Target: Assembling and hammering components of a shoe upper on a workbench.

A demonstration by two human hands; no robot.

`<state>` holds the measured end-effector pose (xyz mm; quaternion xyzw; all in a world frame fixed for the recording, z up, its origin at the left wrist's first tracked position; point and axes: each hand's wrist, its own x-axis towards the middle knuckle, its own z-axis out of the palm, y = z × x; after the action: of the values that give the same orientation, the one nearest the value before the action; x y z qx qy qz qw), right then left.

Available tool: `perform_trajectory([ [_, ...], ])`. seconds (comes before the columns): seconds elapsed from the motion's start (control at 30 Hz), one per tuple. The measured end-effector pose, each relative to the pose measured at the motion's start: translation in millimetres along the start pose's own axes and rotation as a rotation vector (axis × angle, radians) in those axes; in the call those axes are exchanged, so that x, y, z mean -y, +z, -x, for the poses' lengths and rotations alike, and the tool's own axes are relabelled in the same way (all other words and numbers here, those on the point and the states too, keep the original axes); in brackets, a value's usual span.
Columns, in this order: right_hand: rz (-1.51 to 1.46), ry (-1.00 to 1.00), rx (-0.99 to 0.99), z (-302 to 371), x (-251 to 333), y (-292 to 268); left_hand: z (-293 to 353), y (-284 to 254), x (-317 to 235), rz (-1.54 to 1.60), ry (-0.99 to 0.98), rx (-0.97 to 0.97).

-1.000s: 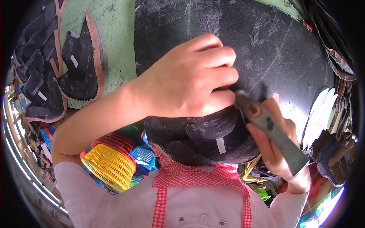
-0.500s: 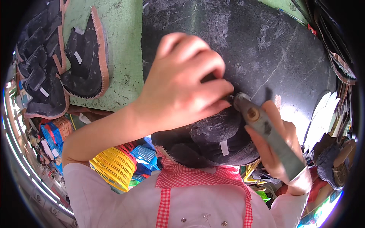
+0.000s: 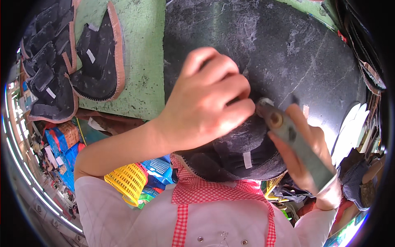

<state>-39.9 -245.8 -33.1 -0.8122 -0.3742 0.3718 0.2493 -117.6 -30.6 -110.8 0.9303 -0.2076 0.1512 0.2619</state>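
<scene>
A black shoe upper [image 3: 226,158] with a small white label lies at the bench's near edge, against my apron. My left hand [image 3: 210,101] is closed over its far part, fingers curled and thumb pressed in; they hide the spot they grip. In my right hand [image 3: 314,144] is a metal cobbler's hammer [image 3: 298,146], its handle end showing in the head's eye. The hammer's round face is just right of my left fingertips; whether it touches the upper, I cannot tell. My right fingers are partly hidden behind the hammer head and blurred.
A worn black mat [image 3: 288,53] covers much of the green bench [image 3: 142,61]. Several more uppers [image 3: 98,57] with brown edges lie at the left. White flat pieces [image 3: 349,131] stand at the right. Below are a yellow basket [image 3: 127,181] and blue baskets [image 3: 158,168].
The view has shifted slightly, so the bench and uppers sit further right. My left hand has drawn slightly nearer to me, its fingers more tightly curled. The hammer stays close beside it.
</scene>
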Motion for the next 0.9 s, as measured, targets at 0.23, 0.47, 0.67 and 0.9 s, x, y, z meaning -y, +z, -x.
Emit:
perform_trajectory([
  [0.23, -0.072, -0.115, -0.18, 0.5, -9.2, 1.3, 9.1, 4.3, -5.6, 0.155, -0.24, -0.013],
  [0.47, 0.071, -0.114, -0.066, -2.1, -2.6, -2.0, 7.0, 2.6, -15.7, 0.052, -0.161, -0.04],
  [0.67, -0.111, -0.065, -0.094, -1.7, -5.1, -0.2, 15.6, -0.5, -12.2, -0.023, -0.288, -0.065],
  [0.9, -0.112, -0.103, -0.273, 2.9, -2.0, -3.6, 14.3, 7.8, -23.3, 0.051, -0.225, -0.092],
])
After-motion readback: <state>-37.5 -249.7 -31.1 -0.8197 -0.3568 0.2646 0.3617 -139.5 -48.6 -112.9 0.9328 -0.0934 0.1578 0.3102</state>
